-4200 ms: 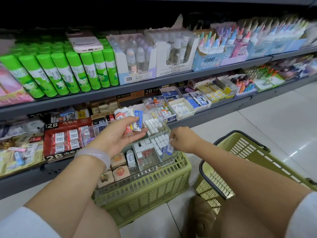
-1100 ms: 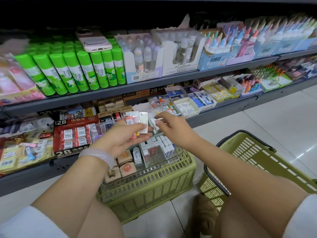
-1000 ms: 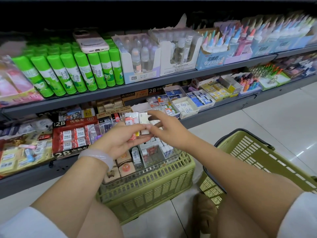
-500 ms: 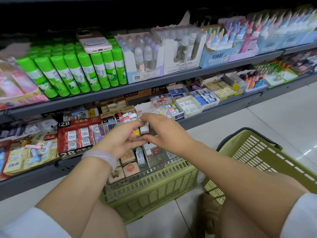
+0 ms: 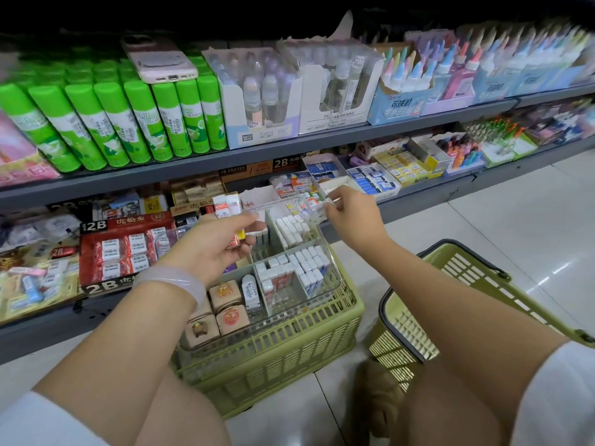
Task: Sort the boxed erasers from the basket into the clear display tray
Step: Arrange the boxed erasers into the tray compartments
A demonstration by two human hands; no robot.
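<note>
Stationery aisle floor: left hand (image 5: 215, 243) gripping several boxed erasers (image 5: 227, 205); right hand (image 5: 349, 211) pinching one, seemingly. Risk: stack slipping past clear display tray (image 5: 331, 284).

Display tray (image 5: 335, 284) on top of a basket (image 5: 277, 355) on the floor, second basket (image 5: 483, 284) to its right, shelves (image 5: 289, 146) on the far side, phone (image 5: 157, 61) lying on glue sticks (image 5: 135, 120) upper left, left hand (image 5: 209, 246) over the tray's left part, right hand (image 5: 354, 217) over its far right corner.
</note>
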